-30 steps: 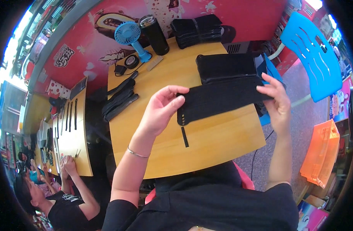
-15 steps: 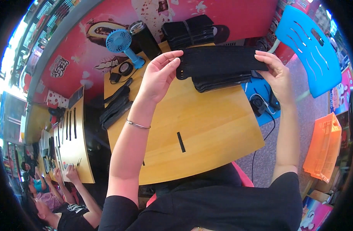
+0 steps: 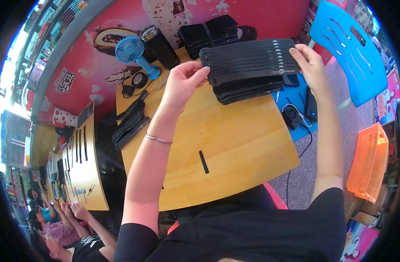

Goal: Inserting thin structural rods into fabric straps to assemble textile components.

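Observation:
Between my hands, above the far part of the table, is a stack of black flat strips [image 3: 248, 65] with rounded ends. Its layered edges show, and a row of pale marks crosses it near the right end. My left hand [image 3: 187, 81] pinches the left end between thumb and fingers. At the right end, my right hand [image 3: 309, 63] grips the edge the same way. Directly under it lies another pile of black strips [image 3: 241, 94], partly hidden. A single short black strip [image 3: 203, 162] rests on the wooden table [image 3: 235, 139].
A blue fan [image 3: 130, 49], a black bottle [image 3: 160, 47] and a strapped black bundle [image 3: 208, 32] stand along the far edge. Black pieces [image 3: 130, 126] lie at the left. A blue chair [image 3: 350, 48] and an orange crate [image 3: 368, 161] are right. People work at the left table [image 3: 84, 183].
The held stack has turned from showing a plain black face to showing its layered edges and pale marks. Both hands stay at its ends.

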`<state>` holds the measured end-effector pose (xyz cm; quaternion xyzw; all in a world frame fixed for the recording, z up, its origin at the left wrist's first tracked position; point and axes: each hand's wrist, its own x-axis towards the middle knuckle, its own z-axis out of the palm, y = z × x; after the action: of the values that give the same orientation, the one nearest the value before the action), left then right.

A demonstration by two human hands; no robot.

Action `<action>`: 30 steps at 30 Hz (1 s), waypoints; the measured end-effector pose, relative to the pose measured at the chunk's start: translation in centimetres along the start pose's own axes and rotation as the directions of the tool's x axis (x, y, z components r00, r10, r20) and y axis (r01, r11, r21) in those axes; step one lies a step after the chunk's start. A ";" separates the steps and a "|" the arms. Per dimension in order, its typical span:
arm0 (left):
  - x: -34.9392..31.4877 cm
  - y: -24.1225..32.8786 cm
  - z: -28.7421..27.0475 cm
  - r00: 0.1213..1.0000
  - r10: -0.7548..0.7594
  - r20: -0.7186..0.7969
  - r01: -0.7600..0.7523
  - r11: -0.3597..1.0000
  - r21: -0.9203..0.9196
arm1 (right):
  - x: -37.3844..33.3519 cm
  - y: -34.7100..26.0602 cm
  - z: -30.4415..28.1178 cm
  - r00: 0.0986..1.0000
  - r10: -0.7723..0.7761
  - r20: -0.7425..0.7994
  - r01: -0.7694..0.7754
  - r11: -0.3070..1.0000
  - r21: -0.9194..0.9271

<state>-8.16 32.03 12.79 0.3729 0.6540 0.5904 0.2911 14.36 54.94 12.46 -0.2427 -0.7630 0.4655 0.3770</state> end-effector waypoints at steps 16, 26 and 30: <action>2.0 -3.1 1.7 0.969 -0.227 -0.101 0.220 0.973 -0.073 | 1.0 4.8 0.8 0.965 0.194 0.179 -0.193 0.981 -0.025; 2.4 -4.2 1.8 0.969 -0.218 -0.121 0.211 0.975 -0.066 | 1.1 7.0 1.0 0.981 0.108 0.159 -0.101 0.993 -0.055; 2.3 -4.0 1.9 0.964 -0.238 -0.121 0.233 0.971 -0.054 | 0.9 6.9 1.1 0.981 0.121 0.149 -0.111 0.991 -0.073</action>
<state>-8.52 34.91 8.70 0.2487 0.6990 0.5868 0.3244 13.04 58.09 6.34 -0.2625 -0.7887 0.4793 0.2816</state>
